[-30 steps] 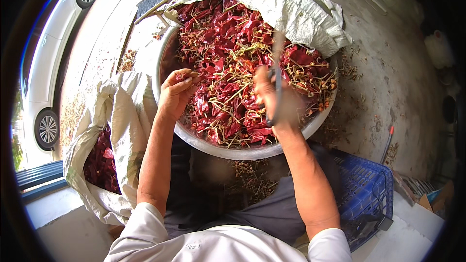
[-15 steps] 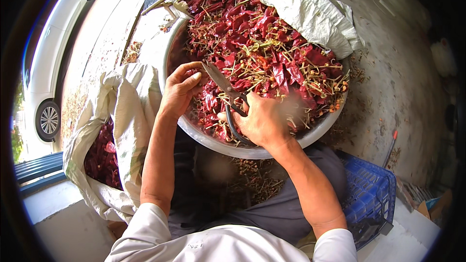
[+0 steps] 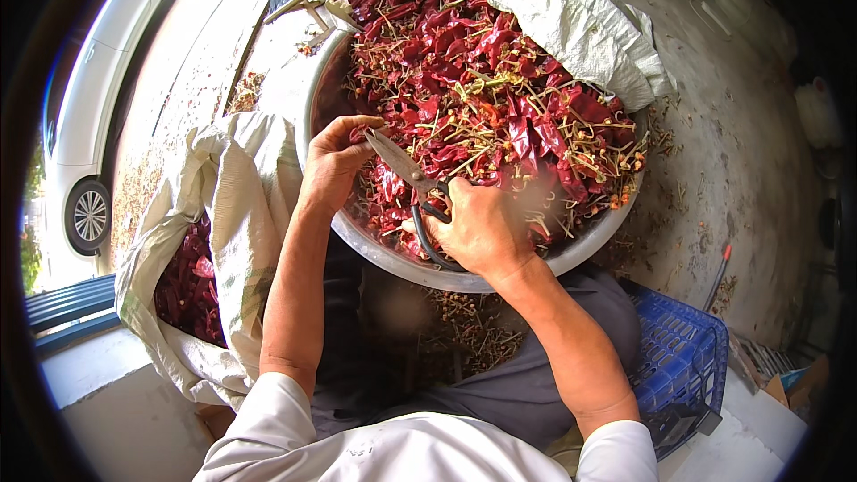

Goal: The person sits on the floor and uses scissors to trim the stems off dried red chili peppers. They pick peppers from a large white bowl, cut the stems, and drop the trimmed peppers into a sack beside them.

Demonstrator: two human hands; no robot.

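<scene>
A large metal basin (image 3: 580, 254) full of dried red chilies (image 3: 446, 45) and pale cut stems sits before me. My right hand (image 3: 485, 228) is closed round the black handles of a pair of scissors (image 3: 399, 161). Their blades point up and left over the basin, and the tips reach my left hand's fingers. At the basin's left side, my left hand (image 3: 335, 161) pinches a dried red chili (image 3: 359, 136), mostly hidden by the thumb and fingers.
To the left stands an open white woven sack (image 3: 237, 214) with dark red chilies inside. Another woven sack (image 3: 571, 13) lies over the basin's far rim. A blue plastic crate (image 3: 678, 348) is beside my right knee. Stem scraps (image 3: 473, 330) litter the floor. A white car (image 3: 89, 107) is at far left.
The scissors' tips have shifted slightly down and left, close against my left fingers, and the blades look closer together. My left fingers have drawn in, with a red chili now showing between them.
</scene>
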